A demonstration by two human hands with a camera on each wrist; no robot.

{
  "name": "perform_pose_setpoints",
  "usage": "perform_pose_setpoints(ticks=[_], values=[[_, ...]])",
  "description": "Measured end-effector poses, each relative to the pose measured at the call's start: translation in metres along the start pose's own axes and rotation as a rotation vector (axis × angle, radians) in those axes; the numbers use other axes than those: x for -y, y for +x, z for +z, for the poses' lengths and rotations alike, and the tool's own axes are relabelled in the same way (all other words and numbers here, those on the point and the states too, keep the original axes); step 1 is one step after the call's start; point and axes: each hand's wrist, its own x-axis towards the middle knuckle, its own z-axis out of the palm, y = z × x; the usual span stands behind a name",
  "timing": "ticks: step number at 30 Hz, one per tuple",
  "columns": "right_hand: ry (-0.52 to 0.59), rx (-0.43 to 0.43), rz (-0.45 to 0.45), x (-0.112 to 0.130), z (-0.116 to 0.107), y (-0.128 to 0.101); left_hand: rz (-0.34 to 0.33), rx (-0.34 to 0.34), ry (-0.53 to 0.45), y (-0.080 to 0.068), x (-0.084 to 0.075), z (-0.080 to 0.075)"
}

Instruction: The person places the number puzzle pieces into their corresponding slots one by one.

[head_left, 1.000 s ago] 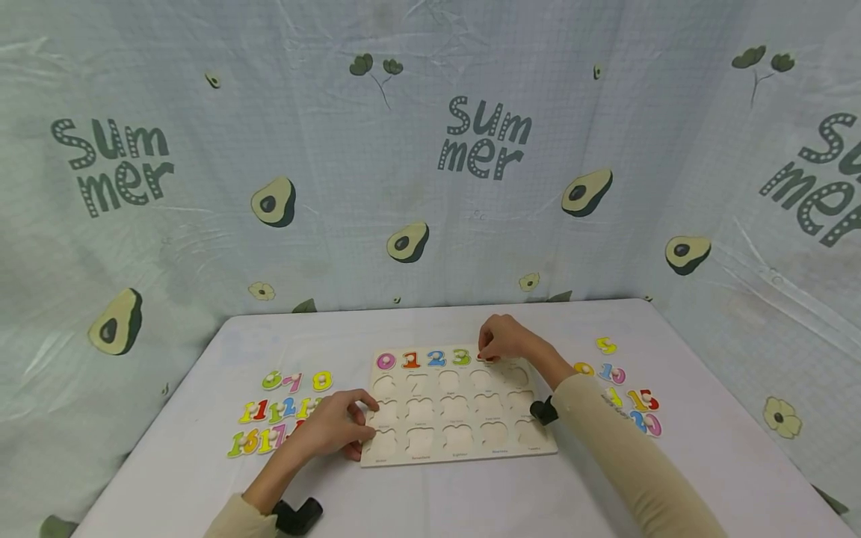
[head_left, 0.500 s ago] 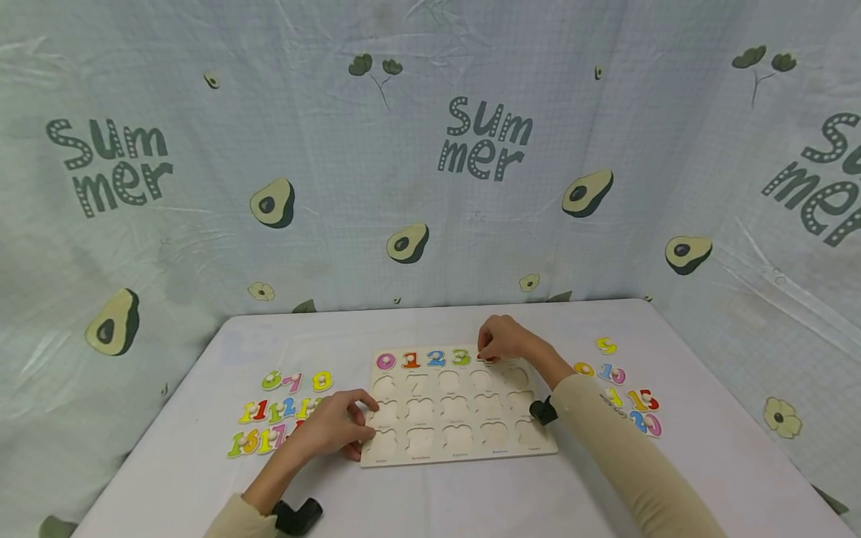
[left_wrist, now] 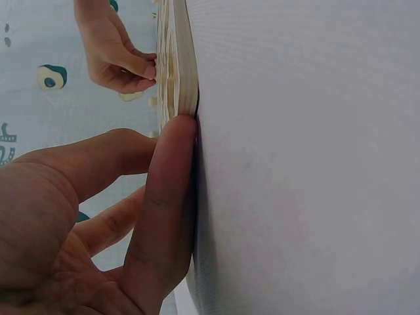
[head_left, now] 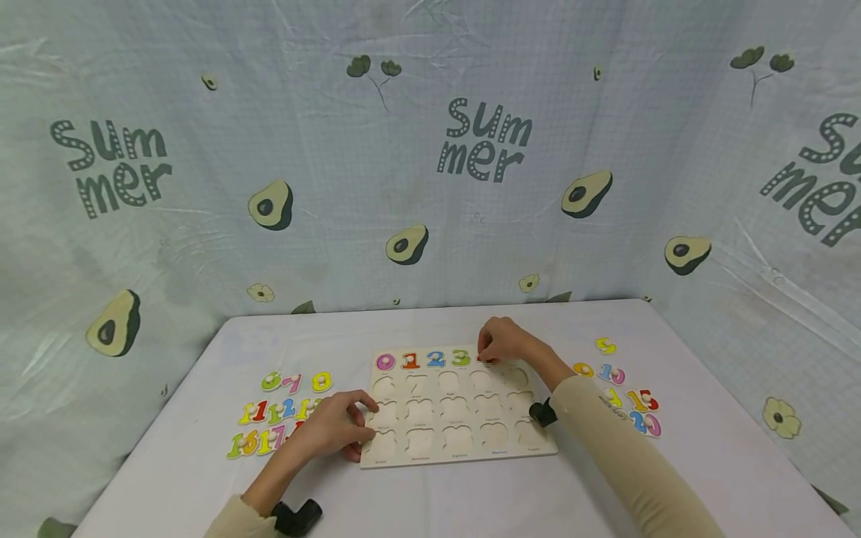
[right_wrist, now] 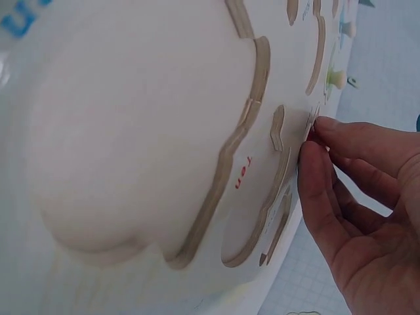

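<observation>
A pale wooden number puzzle board (head_left: 471, 454) lies on the table, with colored 0, 1, 2 and 3 pieces seated in its top row. My left hand (head_left: 339, 424) grips the board's left edge; in the left wrist view, one fingertip (left_wrist: 177, 131) meets the edge near the tabletop. At the top row, just right of the green 3 (head_left: 461, 357), my right hand (head_left: 503, 340) pinches a red number piece (right_wrist: 311, 135) between thumb and fingertips. Most of that piece is hidden by the fingers, so its digit cannot be read.
Left of the board lie several number pieces, among them a yellow 8 (head_left: 322, 382) and a green 6 (head_left: 272, 381), some partly behind the left hand. More lie on the right, including a yellow 5 (head_left: 606, 345) and a 20 (head_left: 646, 424). A printed curtain (head_left: 430, 172) stands behind the table.
</observation>
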Motion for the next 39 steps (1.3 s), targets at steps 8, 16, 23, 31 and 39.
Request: perform_pose_setpoints(ticks=[8, 16, 23, 31, 39], values=[[0.004, -0.008, 0.015, -0.001, 0.0, 0.002, -0.007, -0.007, 0.002, 0.0, -0.001, -0.001], [0.019, 0.022, 0.025, 0.003, -0.004, 0.0, -0.014, -0.012, 0.008, -0.001, -0.002, -0.002], [-0.007, 0.022, 0.029, 0.004, -0.009, -0.009, -0.01, 0.007, 0.009, -0.004, -0.002, -0.001], [0.001, 0.022, 0.054, -0.001, -0.019, -0.019, -0.003, 0.012, 0.003, -0.008, 0.0, 0.0], [0.063, 0.0, 0.042, -0.02, -0.04, -0.028, -0.011, 0.011, 0.005, -0.008, -0.002, -0.001]])
